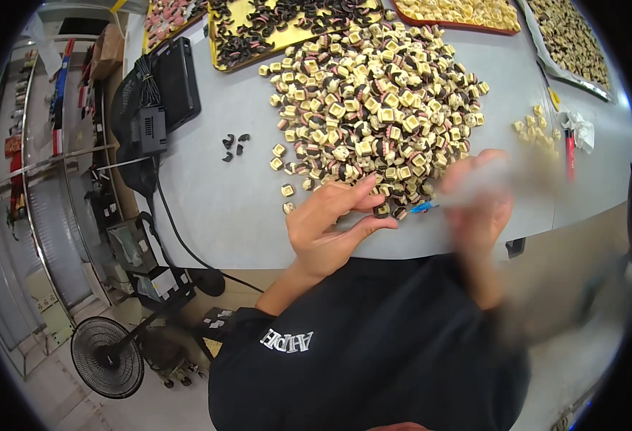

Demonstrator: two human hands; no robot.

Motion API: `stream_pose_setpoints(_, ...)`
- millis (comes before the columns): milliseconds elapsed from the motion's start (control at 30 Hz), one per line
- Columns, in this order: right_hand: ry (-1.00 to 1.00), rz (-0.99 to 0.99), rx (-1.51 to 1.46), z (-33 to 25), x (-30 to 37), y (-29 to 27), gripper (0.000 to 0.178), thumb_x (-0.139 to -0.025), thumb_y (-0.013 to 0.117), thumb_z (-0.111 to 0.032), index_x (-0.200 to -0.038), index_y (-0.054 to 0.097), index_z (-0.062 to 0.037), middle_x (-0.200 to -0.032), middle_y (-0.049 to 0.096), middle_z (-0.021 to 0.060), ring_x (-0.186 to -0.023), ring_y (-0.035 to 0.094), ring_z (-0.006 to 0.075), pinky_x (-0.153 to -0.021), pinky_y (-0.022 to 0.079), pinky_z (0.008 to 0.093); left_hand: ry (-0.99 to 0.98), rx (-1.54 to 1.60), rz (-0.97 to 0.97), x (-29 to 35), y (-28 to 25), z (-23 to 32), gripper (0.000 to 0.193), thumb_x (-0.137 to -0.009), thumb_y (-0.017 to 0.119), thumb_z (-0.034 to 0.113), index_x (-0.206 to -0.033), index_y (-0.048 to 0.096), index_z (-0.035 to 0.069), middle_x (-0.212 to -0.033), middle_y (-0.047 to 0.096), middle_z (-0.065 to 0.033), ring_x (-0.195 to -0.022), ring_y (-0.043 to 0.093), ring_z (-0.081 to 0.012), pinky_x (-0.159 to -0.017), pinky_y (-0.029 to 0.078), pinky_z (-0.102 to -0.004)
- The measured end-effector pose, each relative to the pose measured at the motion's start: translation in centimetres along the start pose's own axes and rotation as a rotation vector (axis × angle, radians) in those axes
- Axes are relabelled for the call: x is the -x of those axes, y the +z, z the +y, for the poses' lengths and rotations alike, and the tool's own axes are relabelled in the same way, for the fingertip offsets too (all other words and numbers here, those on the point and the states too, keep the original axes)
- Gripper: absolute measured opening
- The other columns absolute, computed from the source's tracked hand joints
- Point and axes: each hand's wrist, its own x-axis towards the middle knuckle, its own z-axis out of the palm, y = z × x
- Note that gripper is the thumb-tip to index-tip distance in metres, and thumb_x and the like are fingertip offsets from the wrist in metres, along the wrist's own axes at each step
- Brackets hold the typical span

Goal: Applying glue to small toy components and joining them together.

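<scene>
Between the thumb and fingertips of my left hand (334, 226) is a small black-and-cream piece (381, 211), held at the near edge of a big pile of pieces (373, 108). These are small, squarish and cream, many with black or pink parts on them. My right hand (477, 205) is closed round a pale dispenser with a blue tip (424, 207). Its body is smeared by motion, so its exact kind is unclear. The blue tip points left and is close to the held piece; whether they touch, I cannot tell.
Along the far side stand a yellow tray of black curved parts (248, 57), an orange-rimmed tray (467, 25) and a grey tray (596, 82). Cream pieces (535, 128) and a red marker-like tool (570, 154) lie right. A black device (176, 82) with cables stands left.
</scene>
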Motion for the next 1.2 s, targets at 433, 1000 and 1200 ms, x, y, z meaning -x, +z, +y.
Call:
stream_pose_setpoints(433,0.001,-0.067,0.065,0.27,-0.37,0.27,0.040,-0.088,0.050,-0.037,-0.097,0.035,-0.0016,-0.073,0.058,0.0204,-0.050,0.052,0.0115,-0.040,0.037,0.0178,0.144,-0.115,-0.020,-0.78,0.54,-0.18,0.045,-0.056,0.079,0.004,-0.097,0.061,-0.002,-0.076,0.064,-0.0085,-0.063,0.060,-0.0172,-0.055,0.048,-0.0252)
stream_pose_setpoints(1000,0.004,-0.067,0.077,0.45,-0.39,-0.31,0.039,-0.088,0.051,-0.035,-0.096,0.035,-0.0005,-0.073,0.058,0.0210,-0.048,0.050,0.0111,-0.040,0.038,0.0183,0.122,-0.114,-0.026,-0.61,0.75,-0.34,0.045,-0.056,0.079,0.005,-0.097,0.062,-0.001,-0.074,0.063,-0.0082,-0.062,0.059,-0.0172,-0.054,0.047,-0.0244)
stream_pose_setpoints(1200,0.001,-0.050,0.078,0.41,-0.42,0.17,0.039,-0.087,0.051,-0.036,-0.095,0.035,-0.0006,-0.073,0.058,0.0213,-0.046,0.048,0.0096,-0.040,0.038,0.0181,0.119,-0.104,-0.034,-0.62,0.79,-0.28,0.046,-0.056,0.079,0.006,-0.097,0.062,-0.001,-0.073,0.063,-0.0080,-0.062,0.060,-0.0173,-0.055,0.047,-0.0246)
